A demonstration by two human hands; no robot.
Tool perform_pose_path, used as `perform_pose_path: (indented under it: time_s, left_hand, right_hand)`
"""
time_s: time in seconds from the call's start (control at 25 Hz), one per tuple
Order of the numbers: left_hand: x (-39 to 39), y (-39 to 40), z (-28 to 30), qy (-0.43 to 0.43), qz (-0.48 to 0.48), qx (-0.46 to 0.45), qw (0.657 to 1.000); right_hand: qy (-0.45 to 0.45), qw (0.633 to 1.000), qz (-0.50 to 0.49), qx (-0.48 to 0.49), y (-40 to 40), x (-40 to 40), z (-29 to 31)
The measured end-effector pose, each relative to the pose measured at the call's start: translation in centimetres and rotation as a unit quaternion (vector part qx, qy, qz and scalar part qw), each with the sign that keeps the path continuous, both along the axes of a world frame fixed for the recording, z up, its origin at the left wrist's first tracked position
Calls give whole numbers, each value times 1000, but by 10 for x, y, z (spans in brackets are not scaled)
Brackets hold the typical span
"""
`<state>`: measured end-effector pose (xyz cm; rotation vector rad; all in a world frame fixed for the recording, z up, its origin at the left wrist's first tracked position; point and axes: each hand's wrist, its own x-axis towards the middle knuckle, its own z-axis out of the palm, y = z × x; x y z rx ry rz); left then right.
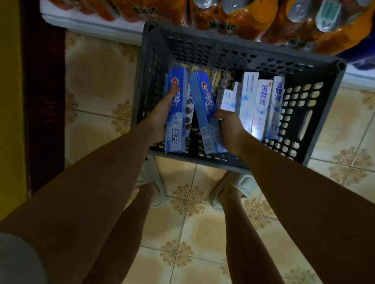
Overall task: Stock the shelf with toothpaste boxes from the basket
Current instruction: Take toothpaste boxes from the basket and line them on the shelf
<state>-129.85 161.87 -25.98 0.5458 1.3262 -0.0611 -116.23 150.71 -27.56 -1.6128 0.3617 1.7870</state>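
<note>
A dark grey perforated basket (221, 53) stands on the tiled floor in front of my feet. My left hand (162, 115) grips a blue toothpaste box (178, 112) inside the basket, thumb on its front and fingers curled round its right side. My right hand (228, 123) holds a second blue toothpaste box (202, 103) from the right, and my fingers are hidden behind it. Several white and pale blue toothpaste boxes (259, 105) stand on end in the right half of the basket. No shelf for the toothpaste is in view.
Shrink-wrapped packs of orange drink cans (252, 14) sit on a white ledge (89, 22) just behind the basket. A dark brown post (44, 93) and a yellow wall (4, 105) run along the left. My slippered feet (230, 187) stand on beige patterned tiles.
</note>
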Motion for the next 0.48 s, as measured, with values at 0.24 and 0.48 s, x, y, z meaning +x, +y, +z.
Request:
perform_pose_path:
  time_s: [0.24,0.48]
  left_hand:
    - [-11,-19,95,16,14,-15,1000]
    - [-6,-12,238,-2,74,6,997]
  right_hand:
    - [-23,997,51,44,-9,15,94]
    - [-38,991,76,104,-3,8,253]
